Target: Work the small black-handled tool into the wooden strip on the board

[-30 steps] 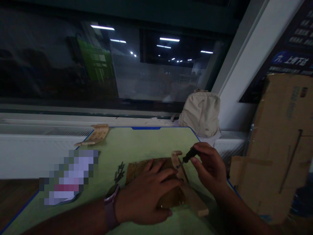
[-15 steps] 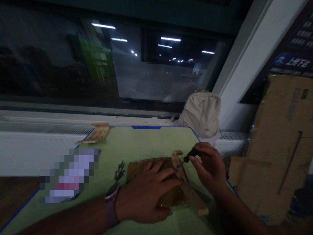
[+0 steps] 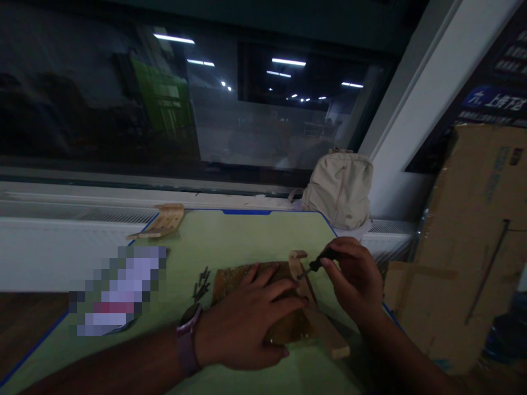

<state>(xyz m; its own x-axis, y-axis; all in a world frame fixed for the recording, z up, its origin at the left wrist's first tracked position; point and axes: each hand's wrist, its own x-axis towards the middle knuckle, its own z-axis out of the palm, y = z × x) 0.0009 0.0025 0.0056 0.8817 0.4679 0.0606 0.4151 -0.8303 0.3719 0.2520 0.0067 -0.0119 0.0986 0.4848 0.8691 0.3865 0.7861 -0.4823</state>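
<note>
The light was dim, and much of the brown wooden board (image 3: 230, 277) lay hidden under the left hand (image 3: 251, 323), which pressed flat on it with fingers spread and gripped nothing. The right hand (image 3: 356, 277) had its fingertips closed around the dark handle of a small screwdriver (image 3: 319, 264). The thin shaft slanted down to the upright curved wooden piece (image 3: 295, 262) at the board's far right corner, though the tip was too small to make out. A pale wooden strip (image 3: 331, 337) stuck out from under the board near the mat's right edge. Both forearms were cut off by the frame's bottom edge. The green mat (image 3: 247, 236) lay bare beyond the board as far as its blue-trimmed far edge. A small heap of dark screws (image 3: 201, 282) sat just left of the board, with a blurred-out patch (image 3: 119, 288) further left. A slatted wooden part (image 3: 162, 221) overhung the mat's far left corner. A beige bag (image 3: 340, 189) stood on the sill, and cardboard boxes (image 3: 473, 230) crowded the right side.
</note>
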